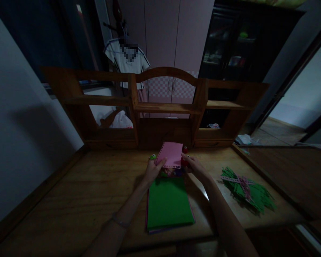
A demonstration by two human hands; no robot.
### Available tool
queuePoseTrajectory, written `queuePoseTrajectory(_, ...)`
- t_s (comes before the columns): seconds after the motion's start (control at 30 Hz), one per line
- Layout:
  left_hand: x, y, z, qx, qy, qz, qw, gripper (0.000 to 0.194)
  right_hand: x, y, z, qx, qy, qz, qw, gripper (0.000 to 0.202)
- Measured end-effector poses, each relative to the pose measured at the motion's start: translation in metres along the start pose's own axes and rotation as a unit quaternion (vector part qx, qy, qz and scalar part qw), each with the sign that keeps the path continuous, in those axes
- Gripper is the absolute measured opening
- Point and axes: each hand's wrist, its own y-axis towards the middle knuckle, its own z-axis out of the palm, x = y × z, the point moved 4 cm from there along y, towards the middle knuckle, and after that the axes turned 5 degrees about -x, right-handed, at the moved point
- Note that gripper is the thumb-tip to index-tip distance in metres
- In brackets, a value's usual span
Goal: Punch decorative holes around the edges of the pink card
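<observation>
A pink sheet (pixel 171 154) with a row of dark holes along its left and lower edges is held up over the desk. My left hand (pixel 153 169) grips its lower left, thumb on top. On its right edge are the fingers of my right hand (pixel 194 165), closed against it. Beside that hand stands a small red thing (pixel 185 149), partly hidden. A green thing with an eye (pixel 153 156) shows behind my left hand. Under the sheet lies something colourful (pixel 172 172), mostly covered. Nearer me is a stack of coloured sheets (pixel 169 203), green on top.
A pile of green and pink paper strips (pixel 247 189) lies at the right of the wooden desk (pixel 96 200). A wooden shelf unit (pixel 166 107) rises along the back. Behind it hangs a white shirt (pixel 128 67) before pink cupboard doors (pixel 163 35).
</observation>
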Motion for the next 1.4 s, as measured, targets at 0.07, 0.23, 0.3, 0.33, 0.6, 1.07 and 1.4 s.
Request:
queuePoseTrajectory(0.07,-0.002,0.0,-0.001,0.002,0.004,0.001,1.0,0.033,0.0,0.0,0.0,-0.004,0.007,0.005,1.0,0.051)
queuePoseTrajectory(0.23,-0.006,-0.002,-0.001,-0.002,0.008,0.001,1.0,0.031,0.002,-0.001,0.001,0.005,0.017,-0.002,1.0,0.051)
queuePoseTrajectory(0.3,-0.008,-0.003,-0.001,-0.015,0.007,0.002,1.0,0.031,0.002,-0.001,0.002,0.004,0.012,-0.004,1.0,0.051)
queuePoseTrajectory(0.33,-0.008,-0.003,-0.001,-0.021,0.006,0.004,1.0,0.031,0.002,-0.001,0.002,0.002,0.007,-0.002,1.0,0.051)
queuePoseTrajectory(0.6,-0.006,-0.002,0.0,0.003,-0.003,-0.012,1.0,0.026,0.002,-0.001,0.001,-0.012,-0.032,0.003,0.999,0.053)
queuePoseTrajectory(1.07,-0.01,-0.005,0.0,-0.006,-0.001,-0.007,1.0,0.032,0.0,-0.006,0.006,0.012,-0.09,0.014,0.996,0.051)
queuePoseTrajectory(1.4,-0.003,-0.001,0.002,0.043,-0.013,-0.019,0.999,0.039,0.0,-0.012,0.013,0.079,-0.117,0.015,0.99,0.048)
